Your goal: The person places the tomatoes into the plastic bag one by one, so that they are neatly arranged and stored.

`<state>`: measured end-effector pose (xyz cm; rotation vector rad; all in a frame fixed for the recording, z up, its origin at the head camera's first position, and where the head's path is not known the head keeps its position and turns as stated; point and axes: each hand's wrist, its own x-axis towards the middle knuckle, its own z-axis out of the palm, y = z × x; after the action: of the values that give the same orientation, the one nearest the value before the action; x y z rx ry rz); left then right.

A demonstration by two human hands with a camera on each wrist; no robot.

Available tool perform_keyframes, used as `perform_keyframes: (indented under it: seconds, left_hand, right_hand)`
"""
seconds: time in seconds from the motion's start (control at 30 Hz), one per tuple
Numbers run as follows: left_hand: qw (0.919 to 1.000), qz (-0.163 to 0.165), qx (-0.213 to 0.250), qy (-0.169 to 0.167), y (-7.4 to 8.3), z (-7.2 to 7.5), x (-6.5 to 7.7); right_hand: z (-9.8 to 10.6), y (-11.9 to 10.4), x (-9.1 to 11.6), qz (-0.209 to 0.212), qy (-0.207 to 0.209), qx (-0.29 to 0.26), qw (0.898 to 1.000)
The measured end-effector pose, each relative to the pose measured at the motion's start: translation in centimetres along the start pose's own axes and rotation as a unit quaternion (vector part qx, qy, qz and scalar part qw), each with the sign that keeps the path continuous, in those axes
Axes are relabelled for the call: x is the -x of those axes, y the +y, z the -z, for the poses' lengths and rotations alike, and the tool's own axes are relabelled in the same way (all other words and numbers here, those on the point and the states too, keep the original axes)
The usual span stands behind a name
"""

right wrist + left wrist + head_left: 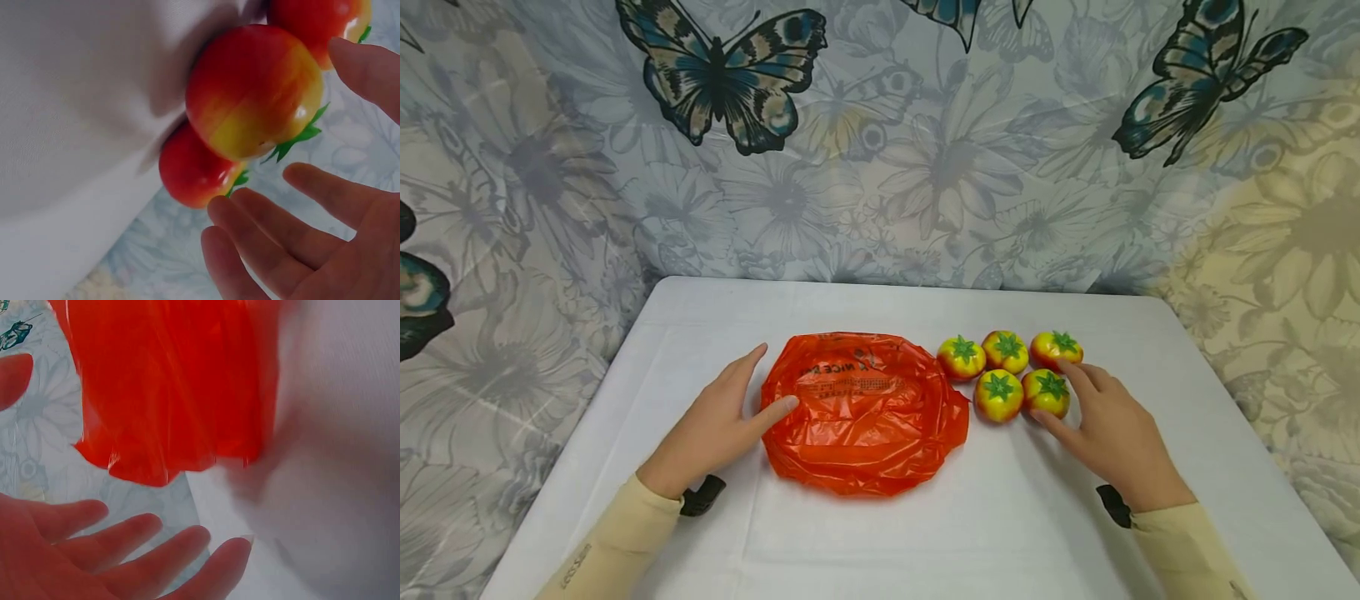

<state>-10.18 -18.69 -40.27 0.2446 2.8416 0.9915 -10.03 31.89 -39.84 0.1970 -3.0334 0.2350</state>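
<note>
A crumpled red plastic bag (pixel 865 417) with dark print lies on the white table. At its left edge is my left hand (pixel 718 425), fingers spread, the thumb tip over the bag's side. In the left wrist view the fingers of that hand (pixel 125 550) are loosely extended, apart from the bag (pixel 162 381). Several glossy red-and-yellow tomatoes with green leafy tops sit right of the bag. My right hand (pixel 1112 433) reaches around the nearest right tomato (pixel 1047 393), fingers slightly bent and not gripping. From the right wrist, gaps show between the fingers and this tomato (pixel 253 94).
The other tomatoes stand close together: a front one (pixel 998 397) and a back row with left (pixel 961 358), middle (pixel 1005 352) and right (pixel 1054 347) ones. White cloth covers the table (pixel 850 550). Behind it hangs a butterfly-and-flower patterned cloth (pixel 887 192).
</note>
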Motion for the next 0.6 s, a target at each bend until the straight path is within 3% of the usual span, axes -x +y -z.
perform_keyframes:
  seconds: [0.3, 0.6]
  left_hand:
    - [0.9982, 0.012, 0.056, -0.018, -0.4, -0.8, -0.2]
    - [0.9986, -0.001, 0.051, -0.010, -0.7, -1.2, -0.5]
  right_hand:
    - [-0.3, -0.6, -0.9, -0.020, -0.043, -0.009, 0.999]
    - [-0.9, -0.8, -1.3, -0.030, -0.058, -0.020, 0.998]
